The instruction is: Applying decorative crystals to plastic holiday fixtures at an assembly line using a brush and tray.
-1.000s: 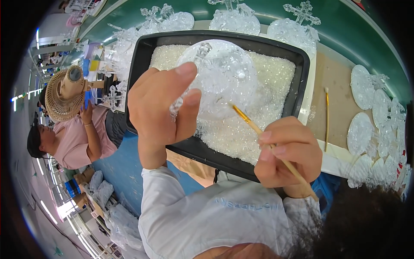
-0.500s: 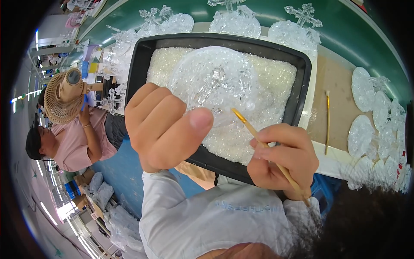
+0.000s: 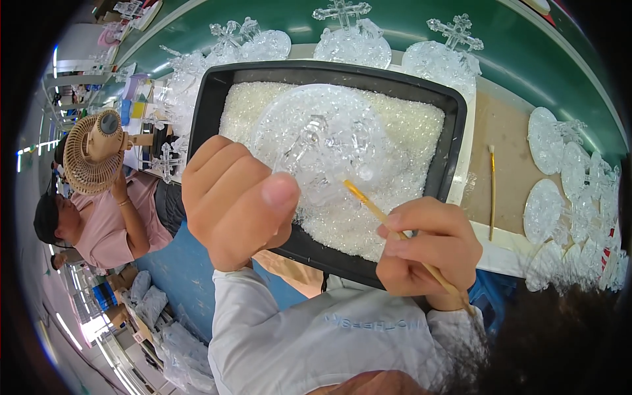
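Note:
My left hand [image 3: 234, 204] holds a clear round plastic disc ornament [image 3: 319, 138] by its lower left edge, face up, above a black tray [image 3: 454, 141] filled with white glittery granules [image 3: 408, 131]. My right hand [image 3: 428, 253] grips a thin yellow-handled brush [image 3: 368, 204]. The brush tip touches the disc's lower right part. White sleeves cover both forearms.
Several clear cross-topped ornaments [image 3: 349, 33] stand behind the tray on a green surface. More clear discs [image 3: 550, 204] lie at the right, with a second brush [image 3: 492, 191] on brown board. A person in pink [image 3: 99, 227] sits at the left beside a small fan [image 3: 92, 155].
My left hand has turned the disc from tilted to flat, face up, and lowered toward me. My right hand has brought the brush tip onto the disc.

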The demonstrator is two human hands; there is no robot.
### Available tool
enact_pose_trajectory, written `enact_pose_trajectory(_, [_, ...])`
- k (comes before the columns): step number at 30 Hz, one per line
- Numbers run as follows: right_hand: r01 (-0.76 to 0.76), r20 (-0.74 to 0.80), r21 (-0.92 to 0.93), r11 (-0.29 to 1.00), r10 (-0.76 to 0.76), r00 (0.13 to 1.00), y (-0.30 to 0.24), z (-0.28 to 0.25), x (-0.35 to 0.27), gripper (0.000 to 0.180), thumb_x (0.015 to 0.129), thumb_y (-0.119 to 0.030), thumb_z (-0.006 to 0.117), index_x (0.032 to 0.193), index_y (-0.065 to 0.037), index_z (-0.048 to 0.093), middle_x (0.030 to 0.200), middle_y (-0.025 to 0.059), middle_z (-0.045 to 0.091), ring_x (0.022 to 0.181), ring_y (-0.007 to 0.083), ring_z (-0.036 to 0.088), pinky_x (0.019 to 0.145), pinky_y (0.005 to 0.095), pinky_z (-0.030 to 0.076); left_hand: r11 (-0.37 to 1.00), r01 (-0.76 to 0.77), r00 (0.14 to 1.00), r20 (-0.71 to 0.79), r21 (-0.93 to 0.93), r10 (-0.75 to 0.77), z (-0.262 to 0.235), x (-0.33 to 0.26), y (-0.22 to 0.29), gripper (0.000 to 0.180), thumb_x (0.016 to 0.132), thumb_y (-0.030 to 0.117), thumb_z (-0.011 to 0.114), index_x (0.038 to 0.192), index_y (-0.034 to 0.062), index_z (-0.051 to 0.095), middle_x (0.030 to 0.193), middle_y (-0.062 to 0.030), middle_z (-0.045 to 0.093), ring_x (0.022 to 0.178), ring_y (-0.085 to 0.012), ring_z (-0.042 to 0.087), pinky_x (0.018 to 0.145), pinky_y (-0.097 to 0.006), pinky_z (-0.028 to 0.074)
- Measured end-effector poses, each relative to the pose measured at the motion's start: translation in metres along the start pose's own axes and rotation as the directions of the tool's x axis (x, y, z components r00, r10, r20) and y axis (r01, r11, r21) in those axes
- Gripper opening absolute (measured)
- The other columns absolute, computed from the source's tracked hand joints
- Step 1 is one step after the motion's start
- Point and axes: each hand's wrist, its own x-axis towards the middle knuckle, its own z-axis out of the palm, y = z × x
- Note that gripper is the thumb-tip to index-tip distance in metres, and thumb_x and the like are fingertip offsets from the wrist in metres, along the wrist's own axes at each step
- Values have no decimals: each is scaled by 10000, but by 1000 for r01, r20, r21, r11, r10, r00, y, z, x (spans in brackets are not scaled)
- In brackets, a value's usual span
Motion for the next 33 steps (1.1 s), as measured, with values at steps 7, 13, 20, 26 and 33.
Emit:
enact_pose_trajectory(7, [-11, -29, 25, 1000, 11, 1000, -2, -1, 2, 233, 721, 102, 606, 906, -39, 585, 943, 178, 620, 647, 228, 664, 540, 299, 569, 1000, 9, 999, 45, -29, -8, -1, 2, 0, 699, 649, -105, 677, 1301, 101, 533, 556, 2, 382, 442, -177, 332, 436, -301, 259])
enact_pose_trajectory(13, [38, -77, -17, 999, -39, 996, 1, 1, 4, 217, 762, 106, 633, 925, -31, 593, 951, 190, 631, 651, 225, 666, 538, 285, 549, 1000, 18, 999, 27, -18, -18, -1, 1, 0, 673, 587, -99, 700, 1231, 60, 586, 563, -1, 388, 444, -183, 329, 438, -301, 261])
enact_pose_trajectory(20, [55, -29, -112, 992, -58, 998, 5, 6, 13, 240, 751, 118, 681, 929, -18, 595, 930, 212, 667, 677, 228, 664, 570, 270, 526, 997, 30, 999, 27, -71, -28, 1, 0, 2, 707, 524, -97, 693, 1213, 37, 599, 563, 0, 375, 443, -189, 330, 436, -304, 265])
enact_pose_trajectory(26, [45, -39, -85, 995, -49, 998, 2, 2, 7, 306, 684, 87, 759, 945, -10, 632, 960, 198, 663, 735, 289, 678, 598, 327, 557, 996, 58, 998, 16, -69, -57, 2, 3, 5, 685, 578, -84, 717, 1237, 58, 597, 561, 8, 360, 445, -184, 328, 436, -302, 264])
enact_pose_trajectory(33, [34, 35, -92, 995, -31, 999, 0, -1, 7, 355, 678, 67, 788, 981, -10, 619, 960, 200, 663, 738, 313, 678, 597, 345, 564, 997, 64, 998, 5, -44, -64, 1, 1, 6, 695, 591, -88, 713, 1254, 79, 590, 566, 8, 354, 443, -181, 320, 438, -301, 260])
